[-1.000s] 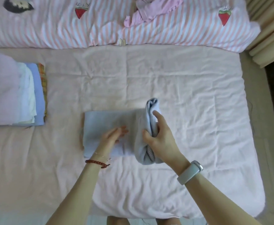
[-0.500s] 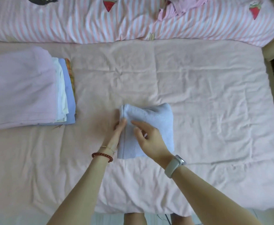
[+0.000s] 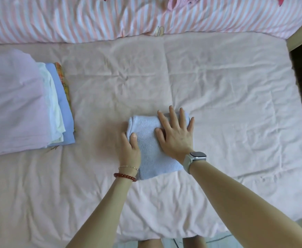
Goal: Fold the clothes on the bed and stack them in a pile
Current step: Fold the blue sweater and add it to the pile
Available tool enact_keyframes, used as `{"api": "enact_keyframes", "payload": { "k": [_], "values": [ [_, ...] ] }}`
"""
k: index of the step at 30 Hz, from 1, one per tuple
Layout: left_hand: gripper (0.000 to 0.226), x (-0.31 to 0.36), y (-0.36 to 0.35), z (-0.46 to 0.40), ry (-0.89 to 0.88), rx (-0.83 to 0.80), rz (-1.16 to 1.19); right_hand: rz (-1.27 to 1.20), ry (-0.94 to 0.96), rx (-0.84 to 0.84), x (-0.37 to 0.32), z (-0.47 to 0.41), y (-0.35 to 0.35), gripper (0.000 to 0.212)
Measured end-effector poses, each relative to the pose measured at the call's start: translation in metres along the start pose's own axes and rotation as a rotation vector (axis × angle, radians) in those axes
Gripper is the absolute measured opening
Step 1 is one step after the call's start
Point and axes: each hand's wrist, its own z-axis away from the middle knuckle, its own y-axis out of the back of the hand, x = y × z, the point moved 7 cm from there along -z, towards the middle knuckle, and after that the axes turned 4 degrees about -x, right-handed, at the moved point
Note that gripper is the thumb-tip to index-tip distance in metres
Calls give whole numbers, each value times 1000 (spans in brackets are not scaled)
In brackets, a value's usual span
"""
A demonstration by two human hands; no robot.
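Head view: folded light-blue knit (image 3: 150, 140) lies mid-bed on pink sheet (image 3: 218, 86). Right hand (image 3: 176, 134) flat on top, fingers spread, pressing down. Left hand (image 3: 131, 147) grips knit's left edge, thumb over, fingers tucked under. Pile (image 3: 25, 104) well apart at left: lilac piece on top, then white, blue, plaid at bottom. Striped duvet (image 3: 75, 18) along far edge.

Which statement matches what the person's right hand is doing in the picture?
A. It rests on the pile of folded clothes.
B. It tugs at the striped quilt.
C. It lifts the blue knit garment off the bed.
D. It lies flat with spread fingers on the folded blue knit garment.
D: the right hand lies palm-down, fingers straight and spread, on the folded blue knit garment, which lies on the bed sheet.
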Motion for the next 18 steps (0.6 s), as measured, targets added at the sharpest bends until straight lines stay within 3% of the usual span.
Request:
{"api": "enact_keyframes", "payload": {
  "k": [4,10,12,15,18],
  "values": [
    [12,-22,6,-3,126,42,20,65,-41,-11,-2,-12,-20,55],
    [30,-9,-2,-24,234,-144,48,12,-33,-43,-5,-10,-19,56],
    [39,-1,-6,-28,248,-111,-68,-60,6,-16,-5,-5,-10,55],
    [29,8,-15,-29,208,18,-218,-259,20,135,6,11,11,58],
    [32,4,-14,-29,152,150,-230,-166,-5,92,16,20,3,55]
  ]
}}
